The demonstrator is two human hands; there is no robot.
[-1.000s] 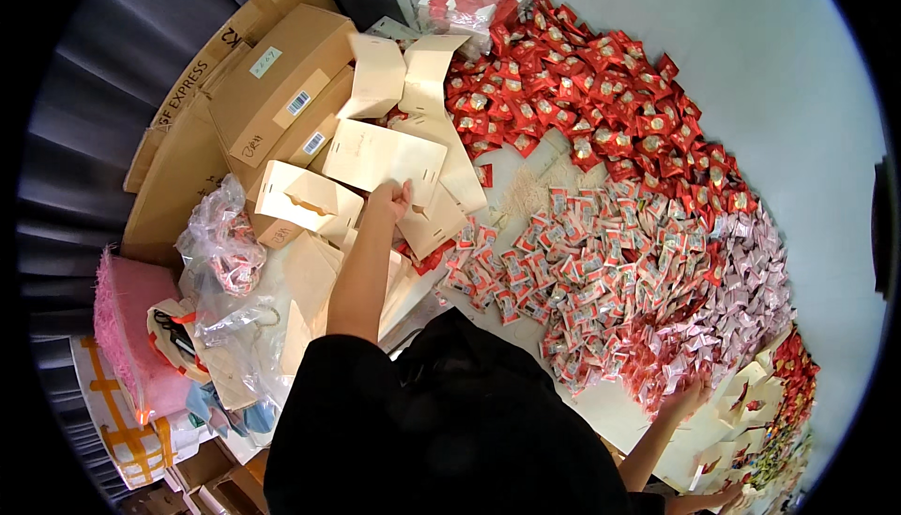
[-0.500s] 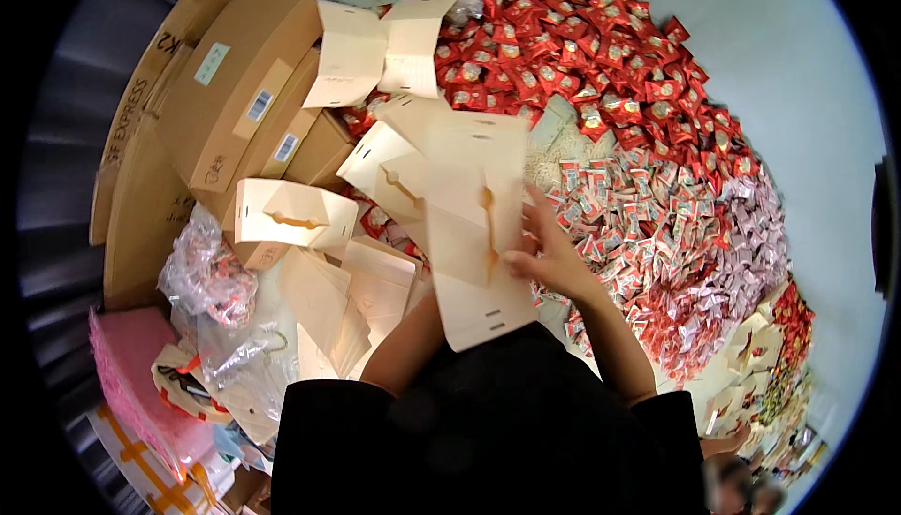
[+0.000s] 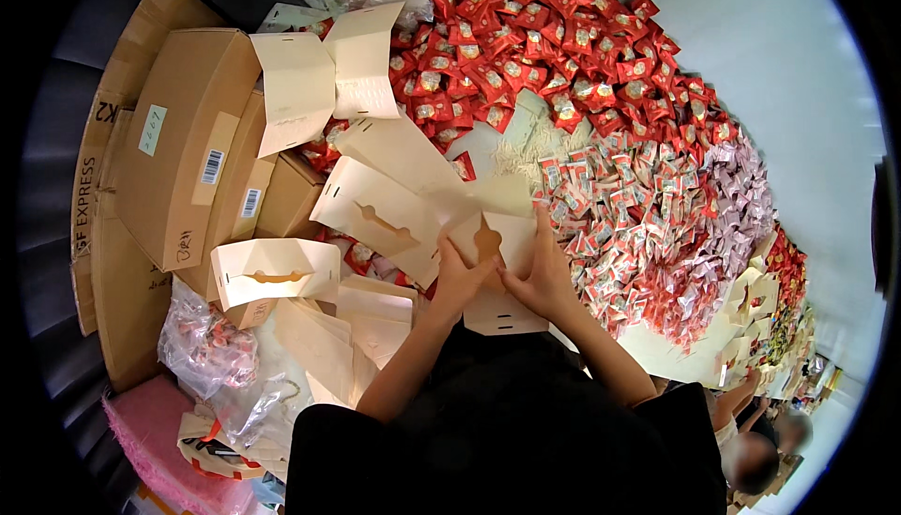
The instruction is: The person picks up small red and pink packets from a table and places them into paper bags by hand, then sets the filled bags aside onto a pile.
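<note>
My left hand (image 3: 460, 276) and my right hand (image 3: 540, 276) grip a flat cream paperboard carton (image 3: 502, 313) from either side, thumbs near its die-cut slot. Just left of it lies another cream carton (image 3: 366, 196) with a similar cutout, and farther back open cream sheets (image 3: 296, 88) rest on the pile. A small folded carton (image 3: 274, 266) and loose cream sheets (image 3: 324, 355) are at the lower left of my left hand. Red-and-white packets (image 3: 619, 215) are heaped to the right of my right hand.
Brown cardboard boxes (image 3: 178, 130) stand at left, above plastic bags (image 3: 211, 332) and pink fluffy material (image 3: 150, 440). Red packets (image 3: 526, 37) pile at the back, pale pink ones (image 3: 737, 187) at right. Other people (image 3: 751, 449) are at the lower right, beside more cartons (image 3: 751, 299).
My left hand went from reaching among the cartons to holding one before me; my right hand came in from the right to grip it. The carton has since lowered slightly.
</note>
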